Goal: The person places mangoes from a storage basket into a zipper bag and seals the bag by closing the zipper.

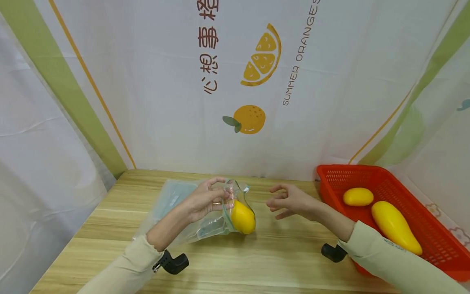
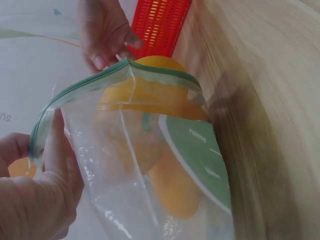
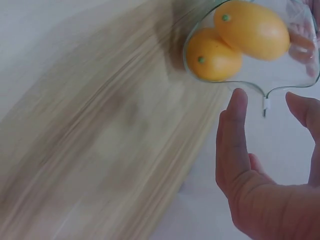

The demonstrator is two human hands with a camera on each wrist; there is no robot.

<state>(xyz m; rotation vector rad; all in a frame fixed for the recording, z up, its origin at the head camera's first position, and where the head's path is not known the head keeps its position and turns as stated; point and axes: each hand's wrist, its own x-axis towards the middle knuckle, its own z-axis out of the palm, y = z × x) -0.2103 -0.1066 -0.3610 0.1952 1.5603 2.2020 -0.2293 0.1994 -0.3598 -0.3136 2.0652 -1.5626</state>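
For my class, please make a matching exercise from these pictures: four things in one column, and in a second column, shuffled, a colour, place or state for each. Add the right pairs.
Column 1
1. Left grip
2. Right grip
3. Basket
4. Bag

Column 2
A. Near the bag, holding nothing
B. Clear, with a green edge
C. Holding the bag at its opening
D. Red, with holes in its walls

Pairs: 1-C, 2-A, 3-D, 4-B
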